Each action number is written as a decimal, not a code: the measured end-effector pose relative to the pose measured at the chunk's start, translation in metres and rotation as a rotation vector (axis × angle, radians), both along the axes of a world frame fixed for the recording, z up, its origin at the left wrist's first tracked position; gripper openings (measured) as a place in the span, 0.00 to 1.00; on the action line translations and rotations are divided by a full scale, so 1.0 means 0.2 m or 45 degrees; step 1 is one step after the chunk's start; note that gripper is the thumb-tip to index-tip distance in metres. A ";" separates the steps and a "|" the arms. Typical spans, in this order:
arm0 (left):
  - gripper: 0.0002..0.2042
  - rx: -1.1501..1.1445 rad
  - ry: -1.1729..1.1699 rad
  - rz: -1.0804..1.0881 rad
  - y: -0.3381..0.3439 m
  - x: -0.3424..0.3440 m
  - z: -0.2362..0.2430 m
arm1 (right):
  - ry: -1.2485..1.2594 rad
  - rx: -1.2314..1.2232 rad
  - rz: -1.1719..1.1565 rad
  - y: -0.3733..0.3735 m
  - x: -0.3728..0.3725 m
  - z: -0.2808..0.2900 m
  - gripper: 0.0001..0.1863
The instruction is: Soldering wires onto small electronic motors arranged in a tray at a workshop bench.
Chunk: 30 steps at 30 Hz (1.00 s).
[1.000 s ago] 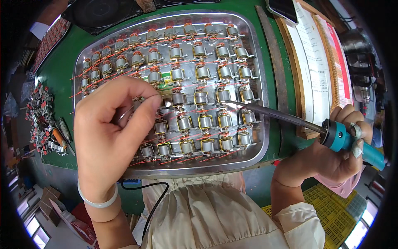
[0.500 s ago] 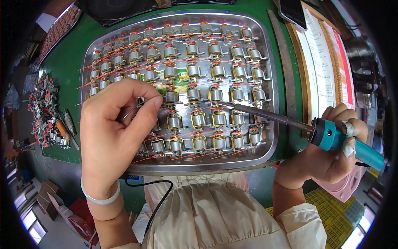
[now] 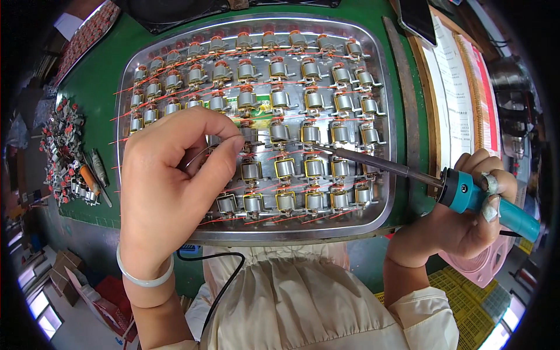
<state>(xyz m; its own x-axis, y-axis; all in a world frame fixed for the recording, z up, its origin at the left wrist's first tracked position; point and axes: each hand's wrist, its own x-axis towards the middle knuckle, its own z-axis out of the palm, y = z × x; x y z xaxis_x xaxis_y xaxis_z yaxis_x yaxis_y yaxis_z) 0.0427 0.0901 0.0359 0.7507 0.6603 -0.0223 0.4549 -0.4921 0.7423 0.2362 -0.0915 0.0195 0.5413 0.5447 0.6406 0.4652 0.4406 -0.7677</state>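
My left hand (image 3: 181, 169), with a pale bangle at the wrist, is over the left part of a metal tray (image 3: 280, 236). Its thumb and forefinger pinch a thin solder wire (image 3: 262, 142) that runs rightward toward the iron's tip. A soldering iron (image 3: 385, 165) with a teal handle is held in my right hand (image 3: 466, 216), whose fingers carry pale wraps. The iron's tip reaches in among rows of small silver coil parts (image 3: 279, 132) with thin red wires. Whether the tip touches a part cannot be made out. My left hand hides several parts.
On the green table (image 3: 93, 219), a heap of small metal parts (image 3: 61, 151) lies left of the tray, beside an orange-handled tool (image 3: 89, 179). A dark bar (image 3: 405, 99), papers (image 3: 452, 96) and a phone (image 3: 416, 22) are at the right. A black cable (image 3: 233, 255) hangs in front.
The tray and my left hand appear slightly farther right and lower in the picture. The solder wire shows less clearly between fingers and iron. Both grips are unchanged.
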 end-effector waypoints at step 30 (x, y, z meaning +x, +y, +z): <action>0.02 0.003 -0.112 -0.024 -0.01 0.01 -0.03 | 0.089 0.056 -0.082 0.00 -0.03 0.01 0.11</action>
